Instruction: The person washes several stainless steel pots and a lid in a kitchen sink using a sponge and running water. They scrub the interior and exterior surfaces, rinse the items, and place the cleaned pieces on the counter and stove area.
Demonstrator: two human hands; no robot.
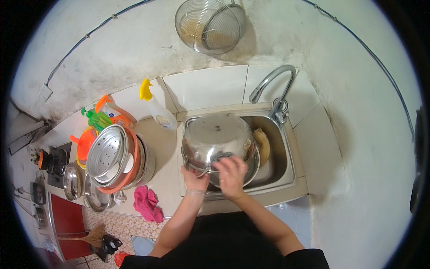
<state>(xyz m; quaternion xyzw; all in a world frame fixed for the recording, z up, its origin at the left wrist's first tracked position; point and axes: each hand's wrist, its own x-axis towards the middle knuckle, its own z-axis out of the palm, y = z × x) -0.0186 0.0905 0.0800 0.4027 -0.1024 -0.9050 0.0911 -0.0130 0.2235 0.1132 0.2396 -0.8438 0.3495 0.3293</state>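
Observation:
A stainless steel pot is tipped over the sink, its stained base turned up towards me. My left hand grips its near rim by a loop handle. My right hand, slightly blurred, is against the pot's near side with fingers bent. A dark patch shows at those fingertips; I cannot tell whether it is a scourer or a reflection. Beneath the pot, partly hidden, a round metal vessel rests in the basin. A yellowish, loofah-like piece leans on the basin's far side.
A curved faucet rises behind the sink. Left on the counter are a white spray bottle, stacked basins and steamer trays, a pink cloth and a glass lid. Wire strainers hang on the wall.

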